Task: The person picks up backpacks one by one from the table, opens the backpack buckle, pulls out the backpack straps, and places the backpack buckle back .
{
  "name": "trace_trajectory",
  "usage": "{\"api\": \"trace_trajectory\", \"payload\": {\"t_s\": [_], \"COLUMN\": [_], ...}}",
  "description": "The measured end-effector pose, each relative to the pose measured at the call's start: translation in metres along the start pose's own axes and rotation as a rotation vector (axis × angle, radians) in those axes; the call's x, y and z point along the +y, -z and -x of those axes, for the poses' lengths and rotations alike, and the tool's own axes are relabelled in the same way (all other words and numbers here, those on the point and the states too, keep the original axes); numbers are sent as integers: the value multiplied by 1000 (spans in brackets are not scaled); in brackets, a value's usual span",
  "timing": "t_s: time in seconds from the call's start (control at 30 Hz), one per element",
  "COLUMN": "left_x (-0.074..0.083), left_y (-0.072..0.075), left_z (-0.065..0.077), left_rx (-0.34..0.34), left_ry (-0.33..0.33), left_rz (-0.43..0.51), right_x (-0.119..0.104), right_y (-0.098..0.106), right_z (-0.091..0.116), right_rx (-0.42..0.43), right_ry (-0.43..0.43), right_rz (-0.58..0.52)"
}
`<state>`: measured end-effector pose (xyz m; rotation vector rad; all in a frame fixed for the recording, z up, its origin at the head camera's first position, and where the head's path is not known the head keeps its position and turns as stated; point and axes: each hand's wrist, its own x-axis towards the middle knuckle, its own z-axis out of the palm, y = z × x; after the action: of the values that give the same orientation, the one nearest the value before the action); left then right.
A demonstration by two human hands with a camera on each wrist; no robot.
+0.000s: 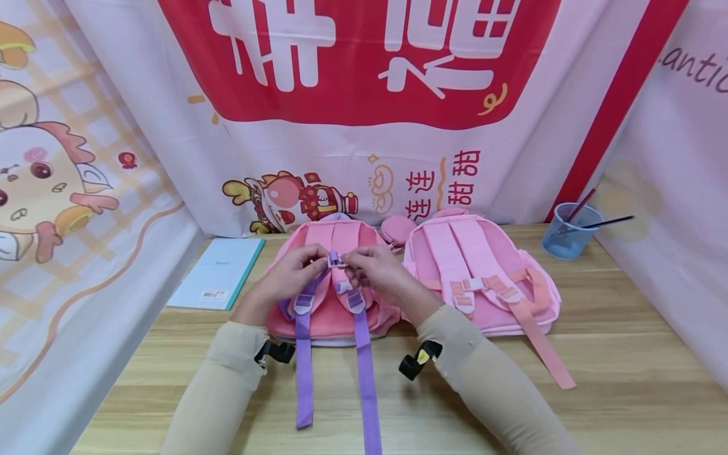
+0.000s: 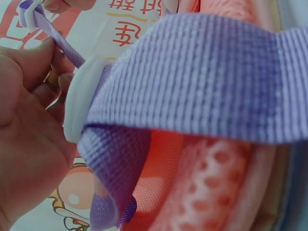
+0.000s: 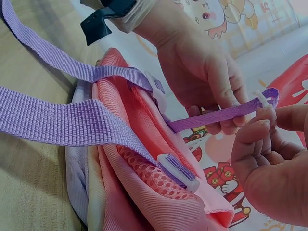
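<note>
A coral-pink backpack [image 1: 332, 319] lies back panel up on the table, two purple webbing straps [image 1: 304, 379] hanging off its front. My left hand [image 1: 290, 273] pinches a narrower purple chest strap [image 3: 211, 118] between thumb and fingers. At that strap's looped end, my right hand [image 1: 382, 268] pinches a small white buckle [image 3: 262, 99] with the webbing passing through it. White strap adjusters [image 2: 84, 98] sit lower on the shoulder straps, apart from the fingers. In the left wrist view, broad purple webbing [image 2: 192, 77] hides much of the bag.
Beside it on the right lies a lighter pink backpack [image 1: 500, 249], its chest strap buckled across. A round pink pouch [image 1: 397, 230] sits between the bags. A light blue notebook [image 1: 218, 272] is at left, a blue cup [image 1: 563, 243] with two thin sticks at back right.
</note>
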<state>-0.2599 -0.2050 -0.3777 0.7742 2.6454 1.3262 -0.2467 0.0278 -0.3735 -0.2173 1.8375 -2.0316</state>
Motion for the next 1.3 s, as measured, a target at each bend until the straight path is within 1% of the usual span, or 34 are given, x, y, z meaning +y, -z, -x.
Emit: {"api": "trace_trajectory", "payload": {"t_s": [0.17,0.27,0.43,0.5,0.73,0.93,1.1,1.3], "left_x": [-1,-4,-7,-8,-7,-2,-3,-10], "left_y": [-2,-3,-4,-5,-5,-6,-8,-12], "left_z": [-4,-5,-6,-6,-9,-13,-11,-5], "left_rx": [-20,-14,-6,-8,-21,-20,5,1], "left_ry": [10,16,-5,-5,47,54,52,53], "left_rz": [15,19,23,9,-53,-113,-96,-38], "right_x": [-3,-5,-9,-9,-6,-7,-11,-12], "right_y": [0,3,10,12,15,17,17,19], "right_z": [3,5,9,10,13,16,16,15], "right_rx": [5,12,10,-4,-52,-66,-71,-67], "right_ry": [-1,2,14,16,39,54,54,27], "right_rz": [-31,-57,-69,-65,-94,-111,-78,-38]}}
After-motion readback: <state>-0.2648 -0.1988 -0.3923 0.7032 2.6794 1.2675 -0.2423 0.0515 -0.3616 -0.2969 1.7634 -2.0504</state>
